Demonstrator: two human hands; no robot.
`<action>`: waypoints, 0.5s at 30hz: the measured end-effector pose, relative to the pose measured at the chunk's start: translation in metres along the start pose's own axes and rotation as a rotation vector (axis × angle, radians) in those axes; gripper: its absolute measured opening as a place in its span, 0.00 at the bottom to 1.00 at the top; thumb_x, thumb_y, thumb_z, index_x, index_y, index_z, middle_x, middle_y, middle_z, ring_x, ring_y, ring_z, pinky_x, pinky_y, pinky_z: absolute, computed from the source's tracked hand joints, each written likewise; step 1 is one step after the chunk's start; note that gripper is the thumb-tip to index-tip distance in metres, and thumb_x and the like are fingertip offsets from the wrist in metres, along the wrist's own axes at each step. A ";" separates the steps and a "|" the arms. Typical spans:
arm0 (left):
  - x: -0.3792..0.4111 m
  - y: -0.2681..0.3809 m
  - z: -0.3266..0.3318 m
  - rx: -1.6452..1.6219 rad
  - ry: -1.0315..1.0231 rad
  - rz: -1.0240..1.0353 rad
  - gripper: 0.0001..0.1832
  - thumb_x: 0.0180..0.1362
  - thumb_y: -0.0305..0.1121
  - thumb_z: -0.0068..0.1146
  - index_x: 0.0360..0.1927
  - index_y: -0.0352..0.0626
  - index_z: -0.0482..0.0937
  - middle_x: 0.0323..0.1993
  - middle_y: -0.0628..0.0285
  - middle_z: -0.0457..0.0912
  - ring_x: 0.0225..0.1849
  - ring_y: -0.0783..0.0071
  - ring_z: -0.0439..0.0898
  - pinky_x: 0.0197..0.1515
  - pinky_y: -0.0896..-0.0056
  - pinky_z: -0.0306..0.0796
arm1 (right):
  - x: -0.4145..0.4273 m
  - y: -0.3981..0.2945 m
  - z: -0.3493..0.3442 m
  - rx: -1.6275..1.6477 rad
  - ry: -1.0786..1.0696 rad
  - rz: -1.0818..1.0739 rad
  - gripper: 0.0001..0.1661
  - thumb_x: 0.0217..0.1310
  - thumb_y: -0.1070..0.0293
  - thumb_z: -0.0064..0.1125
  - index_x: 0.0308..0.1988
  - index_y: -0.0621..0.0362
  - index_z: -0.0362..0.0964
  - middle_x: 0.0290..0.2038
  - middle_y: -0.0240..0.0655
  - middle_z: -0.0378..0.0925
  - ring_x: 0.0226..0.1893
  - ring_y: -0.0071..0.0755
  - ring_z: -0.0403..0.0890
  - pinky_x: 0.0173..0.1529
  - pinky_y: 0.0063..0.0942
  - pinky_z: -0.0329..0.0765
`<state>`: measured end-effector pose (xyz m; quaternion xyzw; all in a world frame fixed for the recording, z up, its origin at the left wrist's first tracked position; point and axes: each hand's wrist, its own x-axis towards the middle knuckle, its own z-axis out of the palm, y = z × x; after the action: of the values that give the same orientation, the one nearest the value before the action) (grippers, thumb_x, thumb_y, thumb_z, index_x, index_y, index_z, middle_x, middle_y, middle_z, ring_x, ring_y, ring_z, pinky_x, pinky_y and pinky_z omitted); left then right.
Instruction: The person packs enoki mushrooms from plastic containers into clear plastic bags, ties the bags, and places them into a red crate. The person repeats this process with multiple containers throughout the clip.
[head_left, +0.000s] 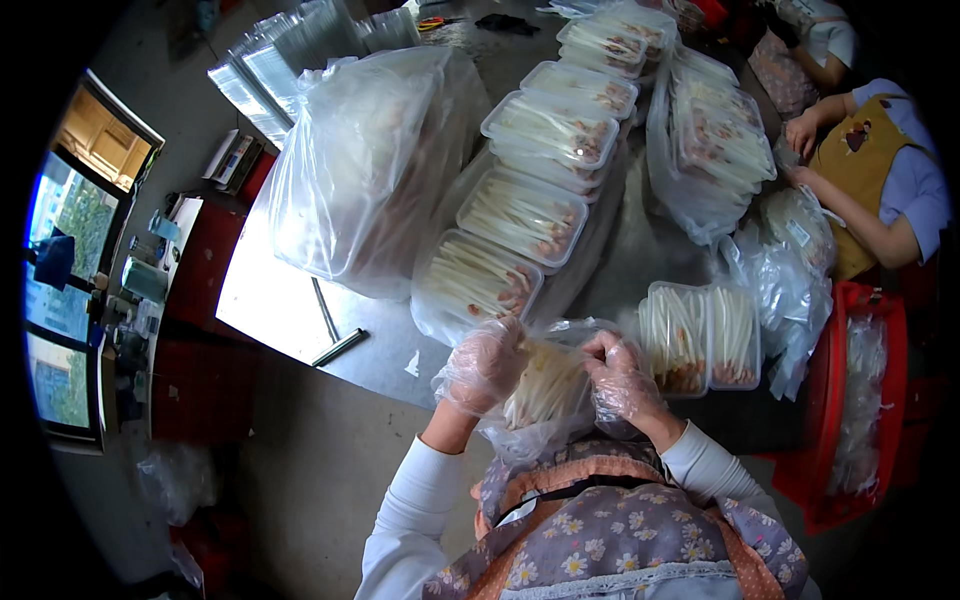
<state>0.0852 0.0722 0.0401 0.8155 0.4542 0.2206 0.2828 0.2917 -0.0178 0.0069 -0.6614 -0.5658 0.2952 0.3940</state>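
My left hand, in a clear plastic glove, is closed on the left side of a clear plastic bag at the table's near edge. Bent fingers of my right hand, gloved too, grip the same bag's right side. Between them a bundle of pale, stick-like food lies in the bag. Just beyond my left hand is a filled clear plastic tray, nearest in a row of such trays. Two more filled trays lie right of my right hand.
A large filled plastic bag stands at the left, with stacked empty clear trays behind. A squeegee-like tool lies near the left edge. Bagged trays, crumpled bags, a red crate and a co-worker's arms are at right.
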 end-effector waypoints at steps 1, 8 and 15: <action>0.000 0.002 -0.004 -0.009 -0.023 -0.020 0.07 0.51 0.30 0.61 0.31 0.40 0.77 0.26 0.49 0.78 0.28 0.51 0.79 0.34 0.56 0.72 | 0.006 0.004 0.000 0.024 -0.025 -0.013 0.07 0.54 0.79 0.62 0.35 0.61 0.73 0.33 0.45 0.79 0.36 0.53 0.80 0.40 0.43 0.75; -0.003 0.006 0.007 -0.045 -0.030 -0.173 0.13 0.48 0.34 0.68 0.27 0.37 0.77 0.22 0.52 0.78 0.25 0.57 0.78 0.32 0.60 0.72 | 0.041 0.006 -0.018 -0.151 -0.092 -0.222 0.08 0.49 0.82 0.62 0.31 0.62 0.71 0.30 0.44 0.76 0.34 0.50 0.79 0.39 0.42 0.74; -0.009 0.016 0.002 -0.057 -0.096 -0.337 0.13 0.48 0.35 0.68 0.28 0.37 0.78 0.23 0.50 0.79 0.26 0.57 0.79 0.33 0.59 0.73 | 0.038 -0.006 -0.020 -0.273 -0.098 -0.262 0.09 0.47 0.81 0.63 0.30 0.62 0.71 0.30 0.45 0.76 0.34 0.53 0.79 0.37 0.43 0.74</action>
<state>0.0922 0.0572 0.0482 0.7290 0.5642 0.1434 0.3602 0.3125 0.0163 0.0240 -0.6143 -0.7003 0.1936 0.3078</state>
